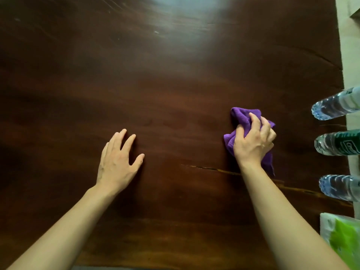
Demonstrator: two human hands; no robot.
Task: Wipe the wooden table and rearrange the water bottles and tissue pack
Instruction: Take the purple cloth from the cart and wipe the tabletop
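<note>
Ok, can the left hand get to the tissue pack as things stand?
Probably not easily: the left hand lies flat mid-table, while the tissue pack sits at the right edge beyond the right forearm, which crosses between them.

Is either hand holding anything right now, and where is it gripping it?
The right hand holds the purple cloth, bunched up under the palm and fingers around its middle. The left hand holds nothing, resting spread on the table.

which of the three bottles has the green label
The middle bottle along the table's right edge; the far bottle and near bottle show only clear plastic.
</note>
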